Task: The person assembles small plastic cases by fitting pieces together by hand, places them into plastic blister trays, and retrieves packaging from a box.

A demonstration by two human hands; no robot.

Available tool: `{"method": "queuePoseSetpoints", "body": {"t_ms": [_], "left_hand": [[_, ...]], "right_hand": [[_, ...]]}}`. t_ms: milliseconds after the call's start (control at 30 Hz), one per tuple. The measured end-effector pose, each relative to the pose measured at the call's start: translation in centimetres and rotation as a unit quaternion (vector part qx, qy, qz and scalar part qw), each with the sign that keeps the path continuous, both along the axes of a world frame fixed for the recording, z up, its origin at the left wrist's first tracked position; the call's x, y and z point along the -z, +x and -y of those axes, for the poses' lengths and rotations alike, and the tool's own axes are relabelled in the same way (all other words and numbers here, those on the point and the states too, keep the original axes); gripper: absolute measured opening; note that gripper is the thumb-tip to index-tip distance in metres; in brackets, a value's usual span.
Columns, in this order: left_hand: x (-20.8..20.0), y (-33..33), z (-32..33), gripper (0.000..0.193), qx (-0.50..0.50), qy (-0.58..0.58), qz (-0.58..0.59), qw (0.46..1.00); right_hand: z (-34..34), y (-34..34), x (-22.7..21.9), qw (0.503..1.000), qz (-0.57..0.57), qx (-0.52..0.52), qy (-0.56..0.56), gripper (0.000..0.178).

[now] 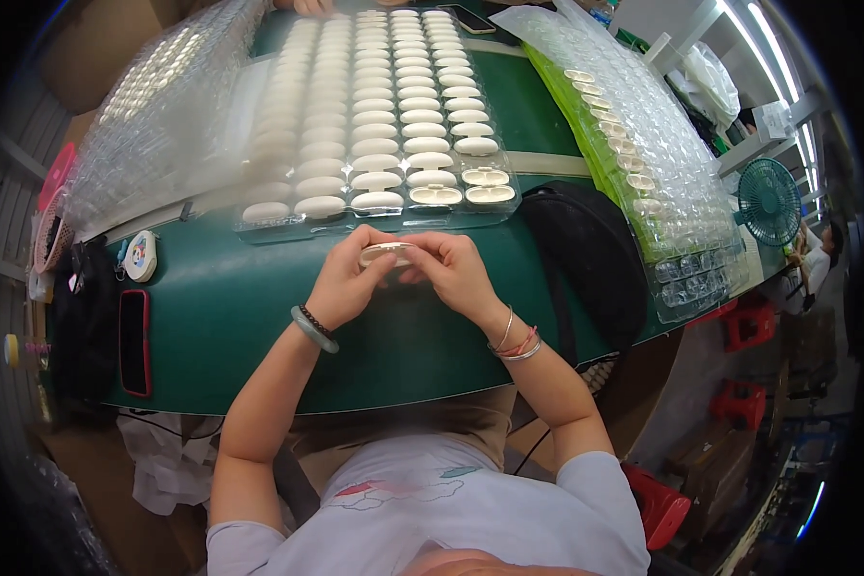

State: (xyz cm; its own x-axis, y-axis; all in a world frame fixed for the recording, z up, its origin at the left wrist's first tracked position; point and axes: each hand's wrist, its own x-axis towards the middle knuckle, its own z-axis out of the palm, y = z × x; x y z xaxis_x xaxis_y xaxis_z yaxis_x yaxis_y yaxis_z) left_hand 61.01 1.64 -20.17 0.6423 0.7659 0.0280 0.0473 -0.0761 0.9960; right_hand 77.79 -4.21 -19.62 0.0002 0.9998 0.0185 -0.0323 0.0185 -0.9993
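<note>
Close to the table's near middle, my left hand (pixel 346 276) and my right hand (pixel 459 276) pinch a small white oval case (pixel 386 252) between thumbs and fingers. Part of the case is hidden by the fingers, so I cannot tell whether its lid is fully closed. Just beyond my hands lies a clear plastic tray (pixel 506 209) bearing rows of similar white oval cases (pixel 373 132). Most of those are closed. A few at its near right corner lie with lids up, such as an open case (pixel 490 195).
A black bag (pixel 586 264) rests right of my hands. Stacked clear trays (pixel 686 158) stand beyond it, and more wrapped trays (pixel 154 106) at the left. A red-edged phone (pixel 135 341) and white round container (pixel 141 256) lie left. Another person's hand (pixel 312 7) is at the far edge.
</note>
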Motion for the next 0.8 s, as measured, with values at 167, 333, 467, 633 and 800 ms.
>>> {"method": "queuePoseSetpoints", "body": {"t_ms": [167,333,467,633,800], "left_hand": [[0.0,0.1,0.2,0.016,-0.02,-0.04,0.008,0.999],[-0.3,0.2,0.4,0.017,-0.026,-0.058,-0.012,0.998],[-0.9,0.4,0.4,0.025,-0.02,-0.088,0.044,0.995],[0.0,0.1,0.0,0.025,-0.037,-0.024,0.033,0.999],[-0.3,0.1,0.3,0.02,-0.078,0.094,-0.08,0.989]], "right_hand": [[0.3,-0.3,-0.5,0.993,0.106,0.023,0.033,0.019],[0.4,-0.3,-1.2,0.99,0.125,0.046,0.053,0.02],[0.2,0.5,-0.9,0.996,0.077,0.053,0.007,0.02],[0.0,0.9,-1.0,0.998,0.029,0.056,-0.006,0.021],[0.3,0.5,-1.1,0.993,0.105,0.059,0.012,0.017]]}}
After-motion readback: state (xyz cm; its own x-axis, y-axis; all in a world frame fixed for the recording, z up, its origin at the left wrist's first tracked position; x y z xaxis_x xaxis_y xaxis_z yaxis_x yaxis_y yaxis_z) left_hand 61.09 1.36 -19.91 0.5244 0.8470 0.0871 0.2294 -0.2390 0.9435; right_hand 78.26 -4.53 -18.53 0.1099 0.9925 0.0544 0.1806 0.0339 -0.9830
